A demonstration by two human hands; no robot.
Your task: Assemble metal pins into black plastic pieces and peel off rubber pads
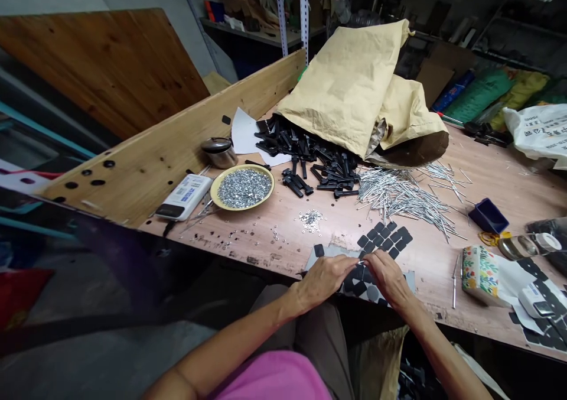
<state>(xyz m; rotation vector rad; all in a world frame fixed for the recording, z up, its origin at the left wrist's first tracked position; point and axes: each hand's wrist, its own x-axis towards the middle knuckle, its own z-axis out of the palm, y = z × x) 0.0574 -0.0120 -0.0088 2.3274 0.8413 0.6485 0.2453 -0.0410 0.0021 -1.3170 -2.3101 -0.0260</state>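
My left hand [325, 279] and my right hand [390, 277] meet fingertip to fingertip at the table's front edge. Both are closed in a pinch on a small whitish, shiny piece [361, 262], mostly covered by the fingers, so its kind cannot be told. Below them lies a grey sheet [410, 280] with dark flat pieces on it. Just beyond my right hand, black rounded-square pads [386, 234] lie in rows. A small heap of silvery washers [310, 220] sits ahead of my left hand. Thin metal rods [398, 196] are piled farther back.
Black plastic parts [319, 158] spill under a large paper sack [343, 87]. On the left stand a yellow bowl [214, 194] of small metal pieces, a lidded metal pot [220, 155] and a white device [185, 196]. A dark blue box [489, 215] and a floral box [479, 275] are right.
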